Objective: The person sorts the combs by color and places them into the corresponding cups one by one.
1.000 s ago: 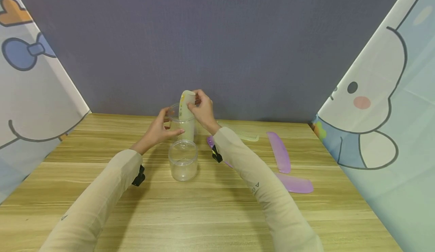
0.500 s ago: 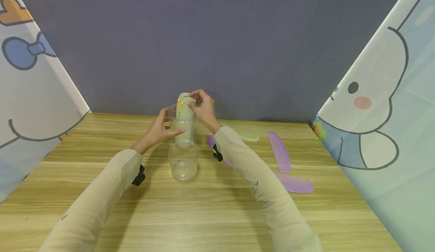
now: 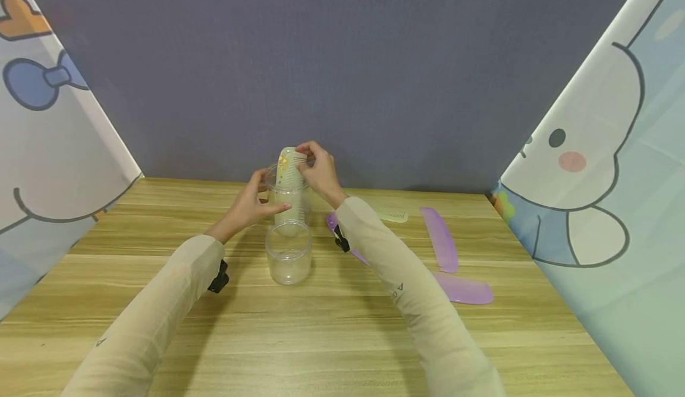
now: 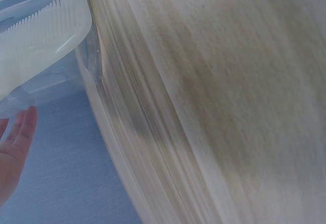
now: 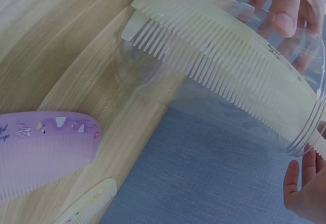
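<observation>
My left hand (image 3: 251, 204) holds a tall clear plastic jar (image 3: 275, 198), thumb on the near side and fingers behind. Inside it, a pale cream comb (image 3: 289, 168) with a yellow flower print stands on end, its top sticking out above the rim. My right hand (image 3: 321, 174) pinches the toothed edge of that comb near the top. Seen from the right wrist, cream combs (image 5: 229, 43) overlap in the jar, teeth facing one side, and the right fingers (image 5: 291, 178) are right at the rim. A shorter clear jar (image 3: 289, 266) stands open just in front.
To the right on the wooden table (image 3: 299, 337) lie a purple comb (image 3: 440, 239), another purple comb (image 3: 468, 290) and a cream comb (image 3: 393, 214). A third purple piece (image 3: 332, 221) is partly hidden under the right sleeve. A grey-blue panel (image 3: 342, 76) rises behind.
The right hand has lowered the cream comb slightly in the tall jar and turned it, so its teeth and flower print now show more. The left hand has stayed on the jar.
</observation>
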`<action>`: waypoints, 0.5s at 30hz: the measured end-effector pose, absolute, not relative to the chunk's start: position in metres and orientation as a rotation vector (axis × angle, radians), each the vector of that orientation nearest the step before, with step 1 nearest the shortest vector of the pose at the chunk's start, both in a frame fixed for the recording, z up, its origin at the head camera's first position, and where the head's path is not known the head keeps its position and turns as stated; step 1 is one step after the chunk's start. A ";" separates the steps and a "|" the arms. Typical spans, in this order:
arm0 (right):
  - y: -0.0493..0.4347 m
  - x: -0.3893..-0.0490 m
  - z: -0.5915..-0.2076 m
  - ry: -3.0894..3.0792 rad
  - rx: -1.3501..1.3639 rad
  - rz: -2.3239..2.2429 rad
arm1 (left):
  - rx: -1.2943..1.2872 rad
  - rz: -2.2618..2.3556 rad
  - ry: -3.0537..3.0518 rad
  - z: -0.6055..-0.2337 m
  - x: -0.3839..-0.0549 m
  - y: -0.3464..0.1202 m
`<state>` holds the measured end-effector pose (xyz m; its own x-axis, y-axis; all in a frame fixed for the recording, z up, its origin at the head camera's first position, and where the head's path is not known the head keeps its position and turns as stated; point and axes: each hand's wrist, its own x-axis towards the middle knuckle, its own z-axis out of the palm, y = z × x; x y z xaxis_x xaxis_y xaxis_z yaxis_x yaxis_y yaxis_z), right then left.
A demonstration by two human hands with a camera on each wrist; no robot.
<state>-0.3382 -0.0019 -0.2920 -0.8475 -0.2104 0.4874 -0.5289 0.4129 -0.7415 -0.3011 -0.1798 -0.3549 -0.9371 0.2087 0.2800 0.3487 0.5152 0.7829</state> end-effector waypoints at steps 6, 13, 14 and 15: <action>-0.001 -0.341 -0.293 -2.394 0.650 1.415 | -0.475 -1.389 -2.611 -0.355 -0.302 -0.180; 0.000 -0.340 -0.294 -2.381 0.664 1.432 | -0.476 -1.395 -2.605 -0.355 -0.302 -0.180; 0.001 -0.340 -0.294 -2.377 0.665 1.437 | -0.476 -1.396 -2.603 -0.355 -0.302 -0.180; 0.001 -0.340 -0.293 -2.368 0.668 1.449 | -0.477 -1.396 -2.601 -0.355 -0.302 -0.180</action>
